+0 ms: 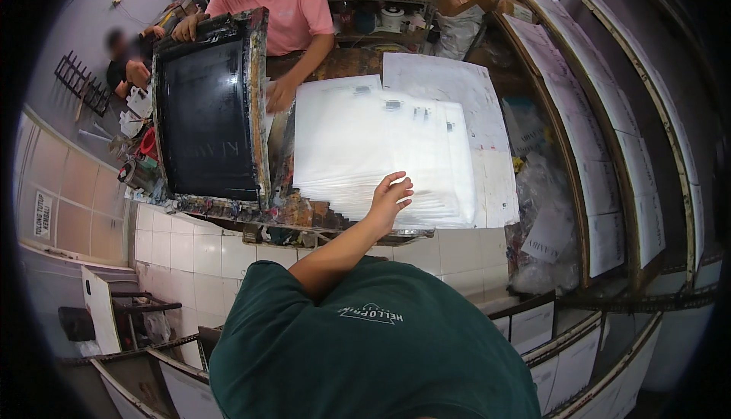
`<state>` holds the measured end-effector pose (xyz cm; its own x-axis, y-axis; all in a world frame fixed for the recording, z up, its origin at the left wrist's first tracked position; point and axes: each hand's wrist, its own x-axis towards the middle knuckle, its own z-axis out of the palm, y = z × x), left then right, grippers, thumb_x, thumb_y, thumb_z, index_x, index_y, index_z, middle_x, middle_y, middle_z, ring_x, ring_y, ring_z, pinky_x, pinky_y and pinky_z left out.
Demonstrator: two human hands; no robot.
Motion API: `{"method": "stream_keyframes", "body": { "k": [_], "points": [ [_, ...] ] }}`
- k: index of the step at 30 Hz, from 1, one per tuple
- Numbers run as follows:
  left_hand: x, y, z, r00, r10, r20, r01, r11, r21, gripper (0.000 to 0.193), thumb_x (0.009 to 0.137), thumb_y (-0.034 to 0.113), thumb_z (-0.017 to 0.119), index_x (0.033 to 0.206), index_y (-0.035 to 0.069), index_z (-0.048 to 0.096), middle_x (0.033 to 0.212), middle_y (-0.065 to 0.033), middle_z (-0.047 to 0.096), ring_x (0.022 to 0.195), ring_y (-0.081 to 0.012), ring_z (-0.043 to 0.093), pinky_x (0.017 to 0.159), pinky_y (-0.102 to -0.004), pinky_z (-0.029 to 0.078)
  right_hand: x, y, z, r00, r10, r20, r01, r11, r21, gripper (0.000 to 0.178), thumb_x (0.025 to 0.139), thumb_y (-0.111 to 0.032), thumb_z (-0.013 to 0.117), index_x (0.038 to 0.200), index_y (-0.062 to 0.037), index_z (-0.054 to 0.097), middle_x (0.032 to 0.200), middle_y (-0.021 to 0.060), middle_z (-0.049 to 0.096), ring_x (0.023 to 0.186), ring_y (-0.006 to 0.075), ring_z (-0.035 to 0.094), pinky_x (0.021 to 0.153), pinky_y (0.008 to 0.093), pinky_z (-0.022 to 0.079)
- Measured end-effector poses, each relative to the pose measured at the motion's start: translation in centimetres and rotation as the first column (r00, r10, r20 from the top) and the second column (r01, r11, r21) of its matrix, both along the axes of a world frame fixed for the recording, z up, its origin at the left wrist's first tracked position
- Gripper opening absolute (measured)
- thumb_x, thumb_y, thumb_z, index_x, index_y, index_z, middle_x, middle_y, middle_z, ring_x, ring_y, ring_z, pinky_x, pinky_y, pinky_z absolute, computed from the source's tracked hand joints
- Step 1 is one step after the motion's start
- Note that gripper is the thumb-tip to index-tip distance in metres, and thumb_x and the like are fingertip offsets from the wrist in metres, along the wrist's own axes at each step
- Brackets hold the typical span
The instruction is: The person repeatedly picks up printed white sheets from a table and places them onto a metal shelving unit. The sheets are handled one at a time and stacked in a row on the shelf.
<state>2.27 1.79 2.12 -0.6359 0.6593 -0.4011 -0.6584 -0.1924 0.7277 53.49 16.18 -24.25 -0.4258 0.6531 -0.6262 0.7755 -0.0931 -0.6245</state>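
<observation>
My left hand reaches over the near edge of a fanned stack of thin white sheets, its fingers apart and slightly bent. Nothing shows between them; whether the fingertips touch the sheets I cannot tell. Small dark print marks line the far edges of the sheets. A white board lies partly under the stack at its right. To the left, a screen printing frame with dark mesh stands tilted up. Across the table, a person in a pink shirt grips its top edge with one hand. My right hand is out of view.
The worktable is stained with ink. Cans and a red container crowd its left end. Long racks holding white printed sheets rise at the right, beside clear plastic bags. More racks stand low behind me. Another person is at far left.
</observation>
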Motion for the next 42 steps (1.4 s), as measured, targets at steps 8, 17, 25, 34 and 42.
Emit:
{"method": "stream_keyframes", "body": {
  "k": [8, 17, 25, 34, 42],
  "points": [
    [-2.9, 0.5, -2.9, 0.975, 0.169, 0.144, -0.181, 0.981, 0.071, 0.045, 0.085, 0.018, 0.060, 0.124, 0.008, 0.039, 0.116, -0.0109, 0.047, 0.105, -0.0219, 0.048, 0.089, -0.0320, 0.042, 6.6, 1.1, -10.0, 0.938, -0.215, -0.273, 0.178, 0.972, -0.152, 0.038, 0.080, -0.017, 0.057, 0.112, 0.0035, 0.053, 0.075, 0.0120, 0.059, 0.063, 0.0191, 0.054, 0.055, 0.0321, 0.045],
    [-8.8, -1.6, -8.7, 0.862, 0.456, 0.222, -0.501, 0.834, 0.231, 0.069, 0.081, 0.029, 0.068, 0.131, 0.003, 0.029, 0.122, -0.0125, 0.037, 0.102, -0.0180, 0.045, 0.086, -0.0240, 0.046, -7.2, 0.6, 7.0, 0.977, -0.211, 0.034, 0.213, 0.972, -0.094, 0.040, 0.081, -0.012, 0.058, 0.118, 0.0013, 0.049, 0.075, 0.0095, 0.057, 0.056, 0.0156, 0.052, 0.047, 0.0287, 0.040],
    [-14.8, 1.9, -9.5, 0.603, 0.615, 0.508, -0.767, 0.623, 0.156, 0.074, 0.078, 0.036, 0.070, 0.127, -0.004, 0.032, 0.122, -0.0148, 0.038, 0.092, -0.0160, 0.051, 0.073, -0.0188, 0.050, -4.9, 3.0, 7.5, 0.948, -0.277, 0.156, 0.282, 0.959, -0.014, 0.043, 0.081, -0.016, 0.057, 0.121, -0.0004, 0.052, 0.103, 0.0200, 0.061, 0.085, 0.0248, 0.060, 0.068, 0.0325, 0.047],
    [-12.2, 13.3, -6.6, 0.754, 0.534, 0.382, -0.602, 0.794, 0.078, 0.028, 0.084, 0.006, 0.062, 0.101, -0.013, 0.050, 0.103, -0.0132, 0.055, 0.090, -0.0171, 0.059, 0.079, -0.0168, 0.053, -9.7, 1.8, 9.1, 0.992, -0.123, -0.006, 0.119, 0.951, 0.284, 0.041, 0.081, -0.017, 0.059, 0.117, 0.0015, 0.053, 0.096, 0.0122, 0.061, 0.079, 0.0177, 0.057, 0.072, 0.0293, 0.046],
    [5.2, 12.9, 0.3, 0.953, -0.116, 0.278, 0.092, 0.991, 0.098, 0.029, 0.081, 0.001, 0.063, 0.106, -0.008, 0.052, 0.109, -0.0106, 0.056, 0.092, -0.0162, 0.059, 0.084, -0.0241, 0.049, -33.7, 3.7, 27.6, 0.682, -0.324, -0.656, 0.376, 0.924, -0.065, 0.036, 0.085, -0.022, 0.059, 0.119, -0.0202, 0.047, 0.097, 0.0037, 0.056, 0.087, 0.0106, 0.051, 0.068, 0.0229, 0.041]
  ]
}}
